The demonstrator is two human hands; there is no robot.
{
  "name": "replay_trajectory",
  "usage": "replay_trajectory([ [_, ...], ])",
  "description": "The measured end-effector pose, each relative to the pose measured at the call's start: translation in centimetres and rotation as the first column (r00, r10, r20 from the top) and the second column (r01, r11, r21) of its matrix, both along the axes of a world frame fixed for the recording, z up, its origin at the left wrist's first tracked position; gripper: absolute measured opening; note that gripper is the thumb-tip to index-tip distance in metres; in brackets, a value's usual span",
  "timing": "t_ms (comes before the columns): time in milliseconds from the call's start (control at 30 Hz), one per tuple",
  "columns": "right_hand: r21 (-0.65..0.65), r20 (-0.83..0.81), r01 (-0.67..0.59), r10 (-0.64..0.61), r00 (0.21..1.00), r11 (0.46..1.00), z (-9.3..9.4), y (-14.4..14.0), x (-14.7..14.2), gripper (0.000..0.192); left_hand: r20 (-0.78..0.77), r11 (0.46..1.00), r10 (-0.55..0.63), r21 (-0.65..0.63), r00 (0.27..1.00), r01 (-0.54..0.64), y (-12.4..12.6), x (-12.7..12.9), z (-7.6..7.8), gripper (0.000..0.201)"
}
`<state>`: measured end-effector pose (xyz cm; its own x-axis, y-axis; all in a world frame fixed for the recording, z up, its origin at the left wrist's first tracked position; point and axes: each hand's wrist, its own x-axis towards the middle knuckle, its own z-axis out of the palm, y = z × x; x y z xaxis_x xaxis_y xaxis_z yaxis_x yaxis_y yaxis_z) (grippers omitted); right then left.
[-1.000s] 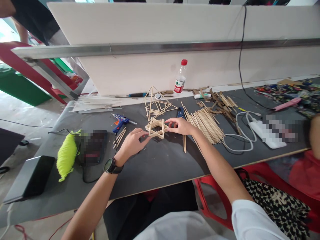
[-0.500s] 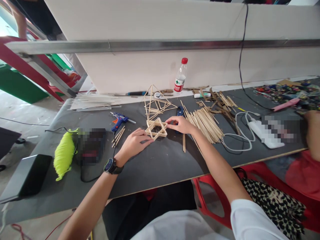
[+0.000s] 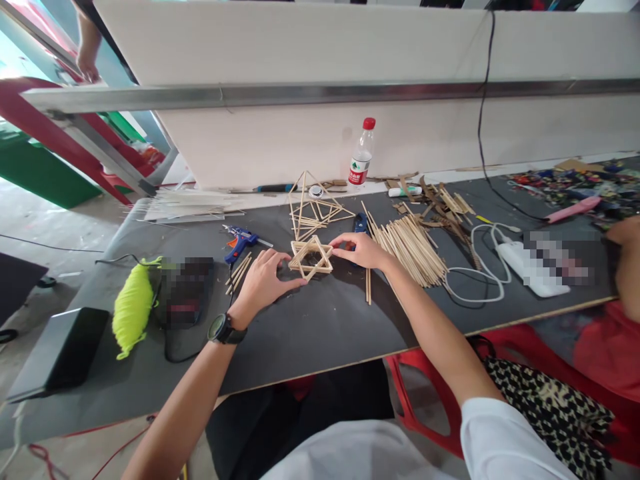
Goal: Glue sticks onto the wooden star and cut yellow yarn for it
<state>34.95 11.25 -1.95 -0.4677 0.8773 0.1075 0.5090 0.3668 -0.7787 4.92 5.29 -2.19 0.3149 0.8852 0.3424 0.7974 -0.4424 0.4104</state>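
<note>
A small star (image 3: 311, 259) of wooden sticks, two triangles laid across each other, lies flat on the dark table (image 3: 310, 333) between the two hands; it has no long axis, and one tip points away toward the wall, another back toward the person. The left hand (image 3: 263, 281) lies palm down at its near left corner, fingers loosely spread and partly curled, fingertips touching the frame without closing round it. The right hand (image 3: 363, 251) comes in from the right, fingers half bent, thumb and forefinger pinching the star's right tip. A second ago the star was tilted and lifted a little off the table between the hands; now it sits lower and flatter, turned slightly, and the left hand has slid nearer under its corner. Just behind the star stands a taller stick frame (image 3: 313, 208). To its right lies a fan of loose sticks (image 3: 413, 243), touching the right wrist; to the left, a blue glue gun (image 3: 239, 240) with a few sticks beside it. Farther left lies a yellow-green yarn ball (image 3: 133, 310). A water bottle (image 3: 362, 155), red-capped and upright, stands by the wall; whether anything is in it cannot be told.
</note>
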Motion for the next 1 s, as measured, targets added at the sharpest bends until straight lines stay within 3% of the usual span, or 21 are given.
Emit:
replay_trajectory([
  [267, 0.021, -0.010, 0.004, -0.003, 1.000, 1.000, 0.0, -0.1, -0.2, 0.026, -0.020, 1.000, -0.023, -0.008, 1.000, 0.023, 0.2, -0.2, -0.5, 0.053],
  [600, 0.038, -0.010, 0.012, -0.012, 1.000, 0.999, -0.1, -0.1, -0.4, 0.028, -0.006, 0.999, -0.049, 0.018, 0.999, 0.049, -0.1, 0.1, 0.1, 0.049],
  [867, 0.067, -0.013, 0.026, -0.025, 1.000, 0.997, -0.3, 0.0, -0.4, 0.027, -0.096, 0.977, -0.199, -0.102, 0.975, 0.189, 0.6, -2.4, 1.1, 0.041],
  [1000, 0.108, -0.025, 0.061, -0.059, 0.998, 0.992, -0.2, 0.2, -0.3, 0.028, -0.187, 0.979, -0.072, -0.204, 0.980, 0.033, 0.6, -4.3, 1.4, 0.031],
])
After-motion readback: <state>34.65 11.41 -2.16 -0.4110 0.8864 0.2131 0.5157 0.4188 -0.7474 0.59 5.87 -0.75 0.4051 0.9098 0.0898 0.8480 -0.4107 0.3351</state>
